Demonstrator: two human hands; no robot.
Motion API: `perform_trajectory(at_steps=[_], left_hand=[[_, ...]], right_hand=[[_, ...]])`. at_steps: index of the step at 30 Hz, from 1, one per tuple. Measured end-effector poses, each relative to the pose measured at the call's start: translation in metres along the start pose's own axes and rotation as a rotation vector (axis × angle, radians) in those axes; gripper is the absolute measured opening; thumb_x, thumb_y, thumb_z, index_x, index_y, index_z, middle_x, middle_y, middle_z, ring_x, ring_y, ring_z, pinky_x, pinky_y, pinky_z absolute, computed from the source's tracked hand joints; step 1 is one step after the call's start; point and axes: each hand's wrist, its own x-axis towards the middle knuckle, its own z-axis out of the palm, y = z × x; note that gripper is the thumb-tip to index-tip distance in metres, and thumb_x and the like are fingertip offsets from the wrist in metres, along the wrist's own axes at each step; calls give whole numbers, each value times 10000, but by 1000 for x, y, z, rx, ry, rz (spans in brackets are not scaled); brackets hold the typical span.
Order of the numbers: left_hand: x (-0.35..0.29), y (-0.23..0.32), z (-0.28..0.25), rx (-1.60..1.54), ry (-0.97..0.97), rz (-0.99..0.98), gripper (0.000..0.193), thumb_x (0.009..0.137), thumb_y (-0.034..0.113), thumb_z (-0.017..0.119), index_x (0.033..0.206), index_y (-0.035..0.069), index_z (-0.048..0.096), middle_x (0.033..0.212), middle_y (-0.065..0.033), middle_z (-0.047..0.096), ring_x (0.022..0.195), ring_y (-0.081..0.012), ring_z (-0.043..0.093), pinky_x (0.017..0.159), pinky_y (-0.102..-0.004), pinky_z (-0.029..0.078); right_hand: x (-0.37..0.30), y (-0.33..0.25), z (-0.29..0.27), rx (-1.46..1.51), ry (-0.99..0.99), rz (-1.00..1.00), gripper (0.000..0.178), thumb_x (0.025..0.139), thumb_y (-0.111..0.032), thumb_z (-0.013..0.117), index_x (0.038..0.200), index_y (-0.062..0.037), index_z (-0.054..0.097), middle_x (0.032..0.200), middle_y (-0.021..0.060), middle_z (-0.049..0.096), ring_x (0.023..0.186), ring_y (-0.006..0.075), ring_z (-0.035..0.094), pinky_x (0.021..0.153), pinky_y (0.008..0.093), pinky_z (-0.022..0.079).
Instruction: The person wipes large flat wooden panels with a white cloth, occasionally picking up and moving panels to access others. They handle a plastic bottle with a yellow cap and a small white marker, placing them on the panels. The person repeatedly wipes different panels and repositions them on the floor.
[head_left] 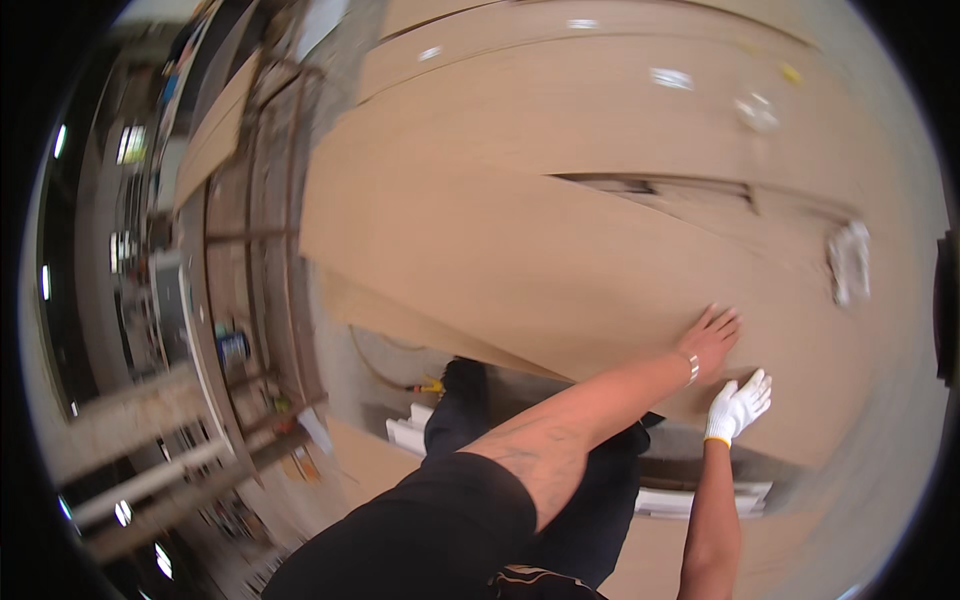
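A large brown board (480,250), thin and flat, lies slanted in front of me over other brown sheets. My bare left hand (712,342), with a light band at the wrist, rests on its surface toward the right, fingers stretched and apart. Just below it is my right hand (738,405), in a white knit glove with a yellow cuff edge. Its fingers lie extended on the board near the closer edge; the thumb stands off toward the left. Neither hand shows anything held in it.
A crumpled white cloth-like item (849,263) lies to the right on the sheets. Behind the board, a dark gap (650,187) opens between sheets. A metal frame rack (250,235) stands at left. A hose with a yellow fitting (428,385) lies near my legs, beside white strips (408,430).
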Motion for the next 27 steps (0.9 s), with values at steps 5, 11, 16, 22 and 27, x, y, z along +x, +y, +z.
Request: perform_trajectory(at_steps=[5, 11, 16, 22, 27], left_hand=[[-299, -225, 8, -264, 438, -573, 575, 975, 260, 518, 1518, 85, 451, 1642, -114, 354, 1542, -306, 276, 1271, -529, 147], [-753, -437, -26, -18, 318, -1784, 680, 905, 288, 619, 1492, -16, 464, 1638, -235, 320, 1545, -375, 245, 1257, -533, 179], [-1021, -524, -103, 414, 555, -2165, 302, 887, 254, 640, 1145, 105, 687, 1190, -143, 618, 1190, -337, 565, 970, -473, 486], [-1212, -608, -201, 528, 1173, -2061, 340, 936, 203, 649, 1219, 15, 666, 1155, -225, 638, 1056, -395, 641, 945, -472, 511], [-1276, -680, -239, -221, 1663, -1871, 441, 947, 306, 678, 1246, -18, 679, 1112, -280, 703, 954, -428, 693, 870, -473, 539]], right_hand=[[-55, -242, 14, 131, -89, -479, 648, 880, -164, 657, 1480, -17, 461, 1570, 265, 386, 1462, 466, 323, 1235, 566, 214], [-139, -577, 19, 252, -151, -1179, 642, 854, -186, 672, 1450, -28, 495, 1567, 257, 397, 1480, 456, 300, 1247, 616, 155], [-199, -766, 37, 274, -65, -1324, 687, 853, -211, 675, 1483, -38, 462, 1579, 235, 392, 1493, 435, 291, 1257, 598, 139], [-222, -808, 40, 160, -7, -1278, 747, 807, -151, 651, 1507, -37, 416, 1585, 221, 371, 1499, 424, 274, 1260, 590, 145], [-227, -814, 40, 113, -2, -1297, 782, 773, -131, 633, 1506, -15, 388, 1581, 253, 342, 1490, 461, 261, 1246, 619, 150]])
